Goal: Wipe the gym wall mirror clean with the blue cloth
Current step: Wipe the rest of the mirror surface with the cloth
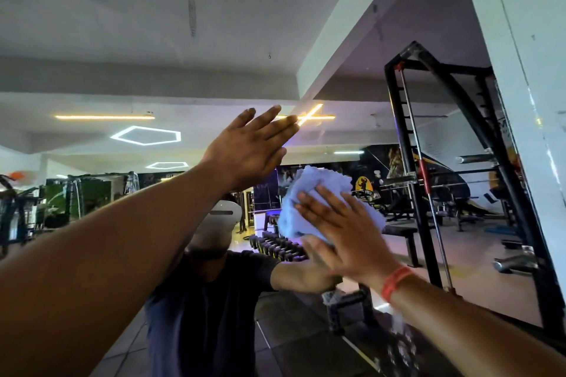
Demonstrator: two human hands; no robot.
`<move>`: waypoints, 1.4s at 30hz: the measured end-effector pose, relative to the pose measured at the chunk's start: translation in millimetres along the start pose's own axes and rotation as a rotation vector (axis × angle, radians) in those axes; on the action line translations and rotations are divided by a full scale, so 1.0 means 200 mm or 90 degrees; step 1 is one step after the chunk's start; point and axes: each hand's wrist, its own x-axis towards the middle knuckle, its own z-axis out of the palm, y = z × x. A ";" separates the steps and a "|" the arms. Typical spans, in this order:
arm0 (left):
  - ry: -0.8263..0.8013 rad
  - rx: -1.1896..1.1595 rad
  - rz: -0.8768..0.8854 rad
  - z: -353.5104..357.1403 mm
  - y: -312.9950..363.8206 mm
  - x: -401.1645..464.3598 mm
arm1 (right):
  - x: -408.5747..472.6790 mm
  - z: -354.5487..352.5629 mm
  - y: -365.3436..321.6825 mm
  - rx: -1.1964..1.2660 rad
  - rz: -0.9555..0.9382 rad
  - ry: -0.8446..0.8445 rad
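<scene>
We face the gym wall mirror (pixel 128 193), which fills most of the view and gives back the room behind us. Our right hand (pixel 343 232) presses the blue cloth (pixel 318 190) flat against the glass, a little right of the middle of the view; its grip is apart, the fingers straight and spread across the bunched fabric, with the cloth's ruffled upper edge standing out above the fingertips. An orange band (pixel 395 281) circles that wrist. Our left hand (pixel 248 147) is raised above and to the left of the cloth, fingers straight and held close together, pointing up and to the right; its grip is likewise apart and holds nothing, and we cannot tell whether the fingertips touch the glass. Below the two arms the mirror shows our own reflection in a dark shirt (pixel 202 315), the reflected arm reaching up to meet the cloth from behind. Deeper in the reflection we see hexagonal ceiling lights (pixel 147 135), a row of dumbbells (pixel 275 246) and, to the right, a black weight rack (pixel 428 162) with a chrome bar. A white wall edge (pixel 520 55) runs down the right side beside the mirror.
</scene>
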 end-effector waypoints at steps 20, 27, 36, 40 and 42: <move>0.018 -0.014 -0.043 0.00 0.00 0.00 | 0.56 0.00 0.10 0.088 0.332 0.138; 0.019 -0.012 -0.063 -0.01 0.00 -0.01 | 0.50 -0.08 0.48 0.012 0.317 0.094; 0.033 -0.004 -0.068 0.01 0.01 -0.01 | 0.36 -0.09 0.43 0.037 0.093 0.028; 0.048 -0.009 -0.068 0.02 0.00 -0.01 | 0.74 -0.09 0.51 0.051 0.441 0.149; 0.051 -0.013 -0.067 0.02 0.01 0.00 | 0.88 -0.07 0.40 0.082 0.474 0.142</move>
